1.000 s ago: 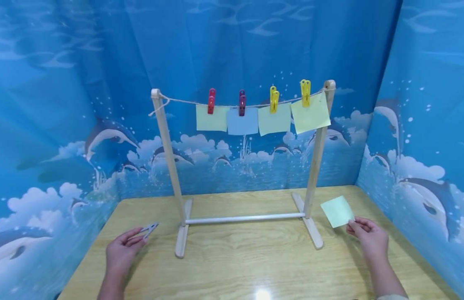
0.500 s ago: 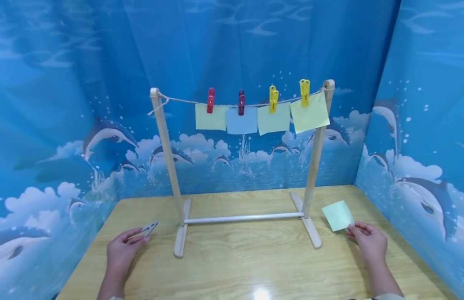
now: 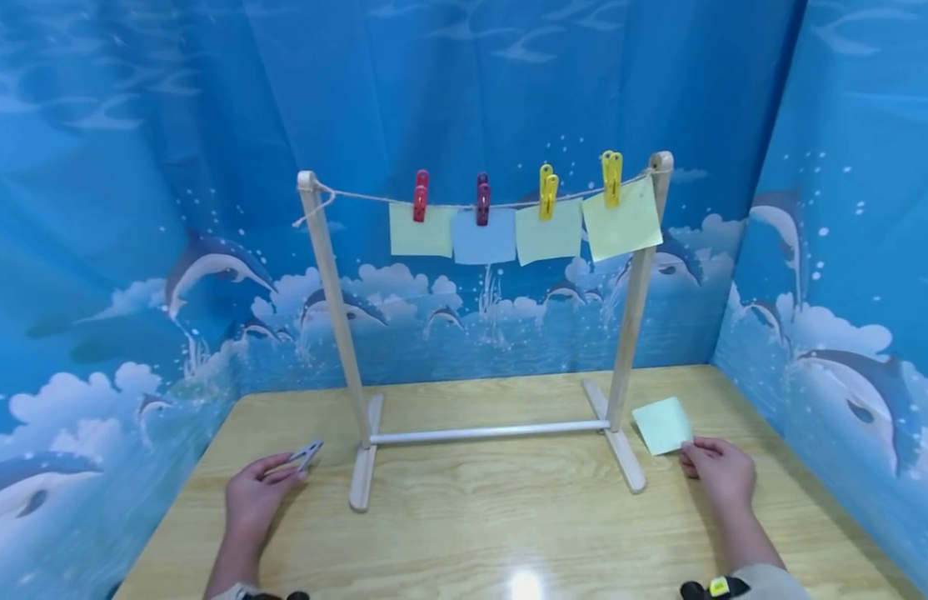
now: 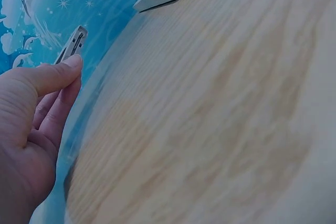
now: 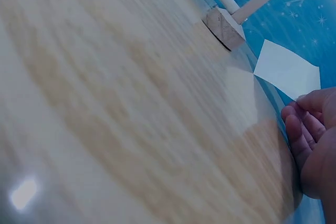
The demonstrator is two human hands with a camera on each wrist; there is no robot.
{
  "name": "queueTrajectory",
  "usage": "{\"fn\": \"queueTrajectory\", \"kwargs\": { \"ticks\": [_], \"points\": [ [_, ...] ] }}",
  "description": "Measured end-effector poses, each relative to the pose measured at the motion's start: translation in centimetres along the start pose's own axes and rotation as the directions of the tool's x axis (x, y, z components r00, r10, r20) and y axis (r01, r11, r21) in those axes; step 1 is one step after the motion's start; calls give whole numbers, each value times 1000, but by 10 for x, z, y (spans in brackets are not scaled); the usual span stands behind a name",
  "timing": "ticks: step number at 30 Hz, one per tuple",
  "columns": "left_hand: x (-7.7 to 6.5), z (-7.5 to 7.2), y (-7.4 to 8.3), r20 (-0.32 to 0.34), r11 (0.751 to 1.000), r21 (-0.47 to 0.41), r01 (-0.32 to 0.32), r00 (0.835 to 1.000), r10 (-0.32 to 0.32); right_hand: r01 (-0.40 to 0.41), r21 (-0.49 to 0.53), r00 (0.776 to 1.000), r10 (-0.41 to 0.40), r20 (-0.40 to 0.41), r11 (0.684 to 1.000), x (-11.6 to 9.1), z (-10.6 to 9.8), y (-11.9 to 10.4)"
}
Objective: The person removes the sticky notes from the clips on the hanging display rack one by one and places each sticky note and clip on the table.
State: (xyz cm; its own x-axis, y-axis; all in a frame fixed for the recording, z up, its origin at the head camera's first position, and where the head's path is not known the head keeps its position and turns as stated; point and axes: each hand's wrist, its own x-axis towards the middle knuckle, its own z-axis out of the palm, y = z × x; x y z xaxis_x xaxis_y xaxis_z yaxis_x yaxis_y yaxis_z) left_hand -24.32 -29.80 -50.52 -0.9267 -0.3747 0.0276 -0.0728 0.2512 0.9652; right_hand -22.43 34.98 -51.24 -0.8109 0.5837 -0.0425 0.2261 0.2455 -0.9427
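The loose pale green sheet (image 3: 662, 423) is at the lower right of the head view, tilted, its left corner close to the rack's right foot (image 3: 625, 460). The right hand (image 3: 722, 473) pinches it by its lower right corner, thumb against fingers with hardly any gap, the other fingers curled beneath. At the lower left, the left hand (image 3: 256, 498) has a grey clip (image 3: 306, 455) pinched between thumb and fingertips; its two legs spread toward the hand, and whether its mouth is parted is too small to tell. Paper held by one corner will likely flex and swing, so smooth, unhurried motion with a light but firm pinch seems best; on the clip, even pressure on both legs should prevent twisting. Between the hands stands the rack, with the left foot (image 3: 365, 475) near the clip, so both feet look like the first edges to catch a hand or the paper. The white crossbar (image 3: 490, 432) runs low between them, and in front of it the table (image 3: 471, 525) gives the broadest room for moving. Higher up, the cord (image 3: 362, 197) carries four clipped sheets: a red clip (image 3: 421, 198), a dark purple clip (image 3: 482, 200) and two yellow clips (image 3: 548, 193). The hung sheets are close-set, the rightmost reaching across the right post (image 3: 632, 325); the wider stretch of cord is at upper left, beside the left post (image 3: 332, 308).
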Motion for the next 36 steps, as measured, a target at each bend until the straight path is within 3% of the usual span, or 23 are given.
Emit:
{"fn": "queueTrajectory", "kwargs": {
  "ticks": [8,16,23,30,36],
  "points": [
    [5,0,-1,84,993,114,-1,996,-9,-3,-162,999,-3,-37,987,1,3,-1],
    [6,-2,-6,88,959,272,-72,995,50,12,-248,998,-26,-50,969,-2,6,-5],
    [4,-2,-7,83,954,289,-82,995,60,59,-279,996,-74,-46,959,-3,7,-5],
    [-2,-5,-2,71,963,262,-63,996,46,82,-219,996,-90,-26,972,-7,5,-6],
    [-9,-12,5,85,977,214,-22,996,4,136,-62,991,-135,17,989,-8,2,-8]
  ]
}}
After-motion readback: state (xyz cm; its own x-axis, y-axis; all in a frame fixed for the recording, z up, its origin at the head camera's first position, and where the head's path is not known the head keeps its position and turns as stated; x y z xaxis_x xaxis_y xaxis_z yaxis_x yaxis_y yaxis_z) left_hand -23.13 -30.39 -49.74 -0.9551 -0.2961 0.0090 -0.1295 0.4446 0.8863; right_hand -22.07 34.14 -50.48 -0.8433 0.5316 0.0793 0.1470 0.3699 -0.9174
